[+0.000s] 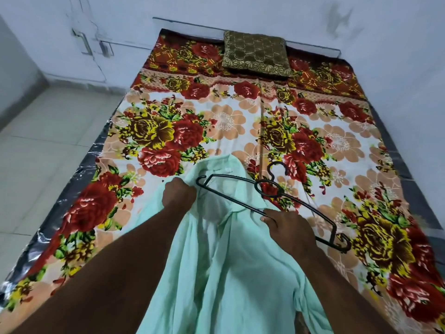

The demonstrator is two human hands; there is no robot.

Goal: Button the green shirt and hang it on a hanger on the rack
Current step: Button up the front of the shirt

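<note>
No legible writing. Left hand (178,194) fist grips the thin mint green shirt (216,273) near its collar. Right hand (286,230) pinches the black wire-thin hanger (269,191).

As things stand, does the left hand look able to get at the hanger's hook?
Probably not at once: the left hand is closed on the green shirt collar, and the hook lies beyond the hanger frame, unobstructed once it lets go.

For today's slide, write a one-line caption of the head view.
Left hand grips green shirt collar; right hand holds black hanger.
</note>
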